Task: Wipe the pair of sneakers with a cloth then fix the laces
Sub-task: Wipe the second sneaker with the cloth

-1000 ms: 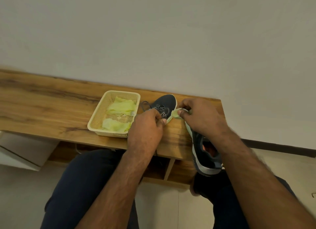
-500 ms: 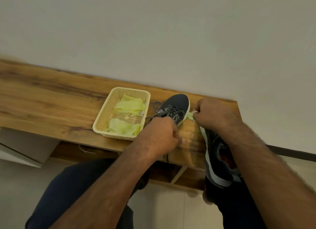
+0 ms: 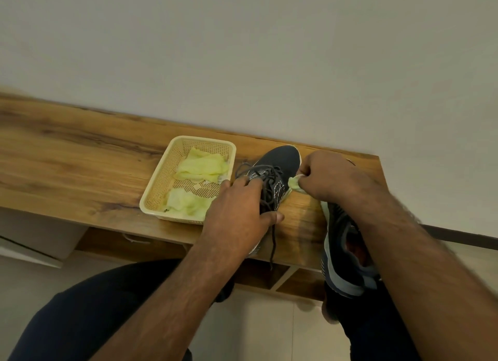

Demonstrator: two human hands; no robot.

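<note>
On the wooden desk (image 3: pixel 80 172) a dark sneaker (image 3: pixel 280 166) lies with its toe toward the wall, just right of a cream mesh basket (image 3: pixel 161 183) that holds crumpled pale-green cloths (image 3: pixel 202 166). The left hand (image 3: pixel 239 212) grips this sneaker from above — fingers curled over the laced part, thumb pressed along its right side near the heel — while loose grey laces (image 3: pixel 269 188) spill over the tongue and one end hangs past the desk's front edge. The right hand (image 3: pixel 331 177) pinches a small bunched pale-green cloth (image 3: pixel 295 184) between thumb and fingers, the cloth touching the sneaker's sole edge on its right side. The second sneaker (image 3: pixel 345 253) lies under the right forearm — its heel overhangs the desk's front edge above the dark-trousered knee (image 3: pixel 377 320).
</note>
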